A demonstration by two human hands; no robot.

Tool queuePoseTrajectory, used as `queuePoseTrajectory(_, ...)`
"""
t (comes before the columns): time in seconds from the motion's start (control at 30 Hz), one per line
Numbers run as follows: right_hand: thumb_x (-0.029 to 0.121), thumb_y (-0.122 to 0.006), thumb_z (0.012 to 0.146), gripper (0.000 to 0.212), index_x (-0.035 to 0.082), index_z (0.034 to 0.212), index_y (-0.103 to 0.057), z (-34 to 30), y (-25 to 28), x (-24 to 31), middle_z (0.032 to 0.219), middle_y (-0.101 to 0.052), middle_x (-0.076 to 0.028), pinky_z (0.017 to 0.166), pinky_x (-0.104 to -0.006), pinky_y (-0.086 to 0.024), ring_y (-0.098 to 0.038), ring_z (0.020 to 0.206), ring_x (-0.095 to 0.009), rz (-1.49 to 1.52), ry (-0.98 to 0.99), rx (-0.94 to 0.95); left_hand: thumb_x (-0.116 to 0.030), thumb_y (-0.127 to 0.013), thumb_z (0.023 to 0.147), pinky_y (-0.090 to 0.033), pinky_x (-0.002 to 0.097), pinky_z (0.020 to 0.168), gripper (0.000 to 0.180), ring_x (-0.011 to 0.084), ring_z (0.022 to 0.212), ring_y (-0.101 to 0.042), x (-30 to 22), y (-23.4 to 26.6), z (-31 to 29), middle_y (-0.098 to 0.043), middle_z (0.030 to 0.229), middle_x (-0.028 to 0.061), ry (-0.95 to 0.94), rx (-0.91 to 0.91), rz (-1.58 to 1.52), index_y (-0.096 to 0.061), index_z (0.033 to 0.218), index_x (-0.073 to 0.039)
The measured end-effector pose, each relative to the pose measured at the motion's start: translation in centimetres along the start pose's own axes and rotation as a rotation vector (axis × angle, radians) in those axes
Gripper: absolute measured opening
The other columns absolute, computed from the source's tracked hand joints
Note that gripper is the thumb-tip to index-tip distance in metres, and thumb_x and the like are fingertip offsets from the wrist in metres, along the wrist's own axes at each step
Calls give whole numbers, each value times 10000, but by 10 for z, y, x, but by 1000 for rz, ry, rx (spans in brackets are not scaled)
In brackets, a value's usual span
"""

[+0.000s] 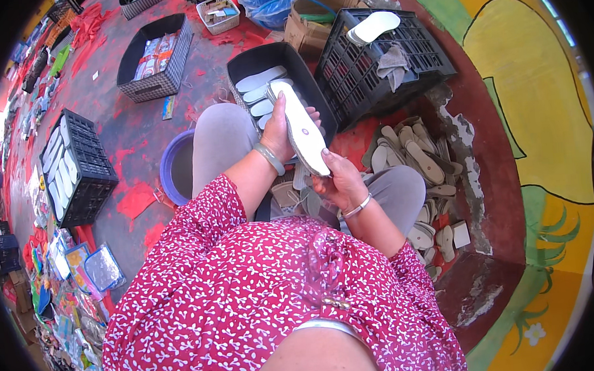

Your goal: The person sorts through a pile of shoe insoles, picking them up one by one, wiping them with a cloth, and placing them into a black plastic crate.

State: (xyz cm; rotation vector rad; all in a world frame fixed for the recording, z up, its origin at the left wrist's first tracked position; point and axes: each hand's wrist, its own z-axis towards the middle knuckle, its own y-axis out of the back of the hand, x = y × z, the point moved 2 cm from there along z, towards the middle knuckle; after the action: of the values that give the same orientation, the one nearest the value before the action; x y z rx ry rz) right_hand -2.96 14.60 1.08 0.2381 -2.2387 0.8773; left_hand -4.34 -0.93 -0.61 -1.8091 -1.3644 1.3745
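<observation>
A white shoe sole (296, 123) with a small round mark and a rough, greyish edge lies tilted between my two hands, above my lap. Around its upper half, my left hand (279, 127) is closed, thumb on the white face and fingertips showing past the far edge. My right hand (341, 182) pinches its lower end between thumb and fingers. Just beyond my hands stands a dark open bin (257, 58) with several pale soles (260, 78) laid in a row; the held sole covers part of it. More beige soles (288, 194) lie partly hidden below my hands.
On the right, an upturned black crate (384, 60) carries white soles (373, 27) and a grey rag (393, 66). A heap of beige soles (422, 160) lies by the wall. At left are a purple-rimmed basin (168, 169) and a black crate (90, 189) of soles. Red scraps (136, 199) litter the floor.
</observation>
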Motion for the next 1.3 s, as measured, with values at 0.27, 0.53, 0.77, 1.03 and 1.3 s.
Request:
queuePoseTrajectory(0.27,334,-432,932,319,28,947,-523,-5,4,2,714,-585,-46,468,-207,-420,-550,538,-93,-319,249,-79,-156,-502,886,-502,424,821,378,302,974,-583,6,-6,-5,-551,1071,181,45,224,105,-331,1209,-61)
queuePoseTrajectory(0.53,142,-594,872,199,20,1013,-521,10,47,24,836,-558,4,607,-182,-433,-516,738,-48,-417,529,-343,-49,-543,838,-525,414,811,471,296,955,-613,17,-3,-15,-577,1079,195,154,373,345,-318,1252,-46)
queuePoseTrajectory(0.77,98,-603,856,148,2,932,-519,5,53,43,828,-558,-9,619,-197,-456,-521,707,-58,-411,665,-372,-123,-601,832,-448,200,650,520,76,725,-524,38,3,-19,-548,998,25,261,507,765,-358,1288,-76)
queuePoseTrajectory(1.03,109,-643,802,123,40,771,-545,-2,56,39,691,-561,-30,568,-254,-444,-544,627,-114,-873,839,-647,-135,-579,855,-433,211,610,499,53,660,-466,40,1,-21,-527,883,10,296,518,894,-347,1292,-73)
queuePoseTrajectory(1.3,82,-648,768,159,48,883,-544,-8,44,42,766,-554,-66,607,-290,-464,-554,649,-171,-1005,989,-703,-140,-561,871,-426,217,598,437,54,654,-455,37,-4,-28,-517,869,9,317,526,946,-366,1258,-79)
